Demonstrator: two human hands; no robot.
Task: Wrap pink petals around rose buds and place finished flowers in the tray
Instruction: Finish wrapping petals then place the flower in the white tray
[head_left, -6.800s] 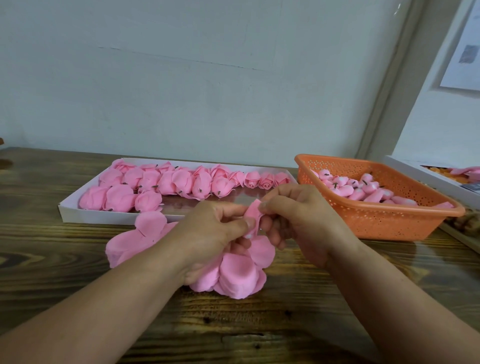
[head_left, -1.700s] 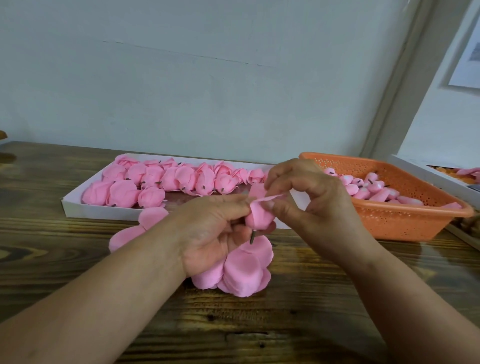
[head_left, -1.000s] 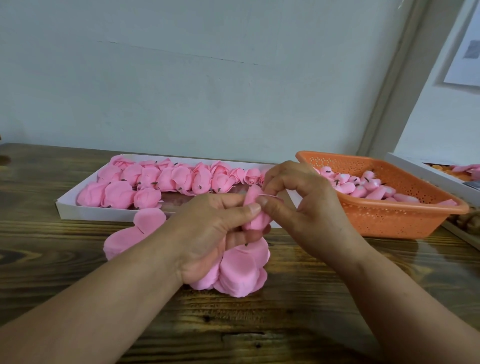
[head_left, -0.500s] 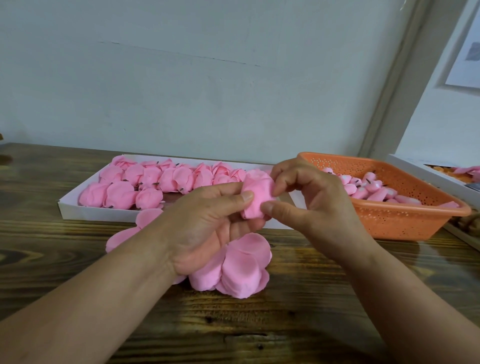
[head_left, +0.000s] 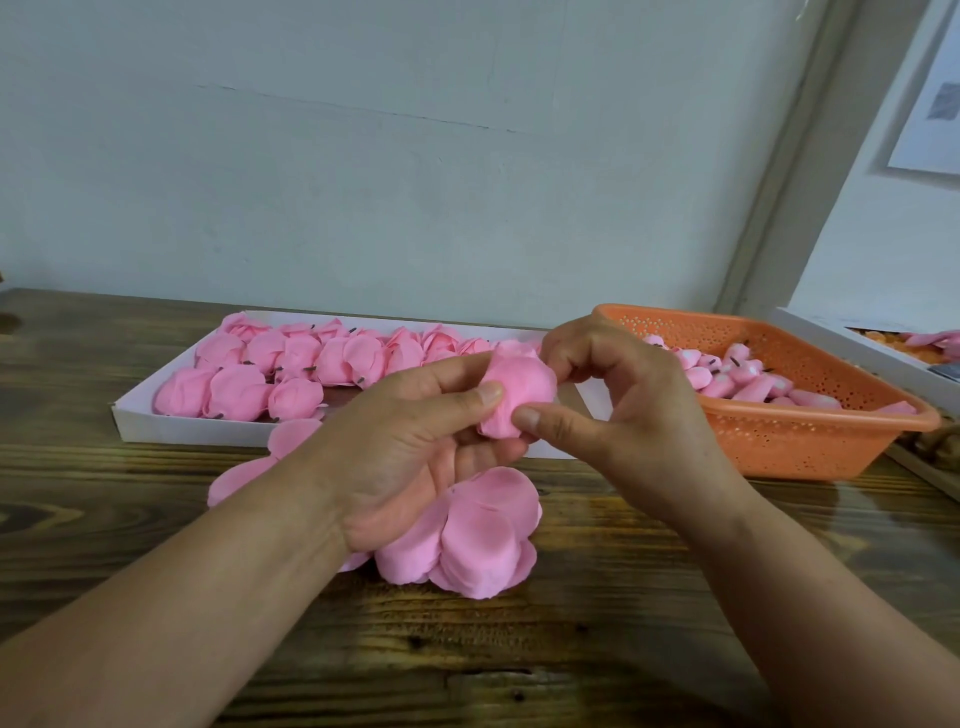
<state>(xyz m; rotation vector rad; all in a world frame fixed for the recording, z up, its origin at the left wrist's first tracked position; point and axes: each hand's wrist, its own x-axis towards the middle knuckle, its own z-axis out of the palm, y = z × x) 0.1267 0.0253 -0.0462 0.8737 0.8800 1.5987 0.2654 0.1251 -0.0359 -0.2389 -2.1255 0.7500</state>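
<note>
A pink rose bud with a petal folded round it (head_left: 517, 389) is held above the table between both hands. My left hand (head_left: 415, 447) pinches it from the left with thumb and fingers. My right hand (head_left: 613, 415) pinches its lower right side with the thumb, fingers curled over the top. Below them lies a pile of loose pink petals (head_left: 478, 535) on the wooden table. The white tray (head_left: 171, 428) behind holds several finished pink flowers (head_left: 291, 369) in its left half.
An orange perforated basket (head_left: 795, 441) at the right holds several small pink buds (head_left: 737, 376). Another white box (head_left: 852, 343) sits at the far right edge. More loose petals (head_left: 244, 473) lie left of my left wrist. A wall stands close behind the table.
The petal has gone from a loose flap pinched at the bud's top to a cover wrapped round the bud. Both hands have lifted the flower slightly and turned it.
</note>
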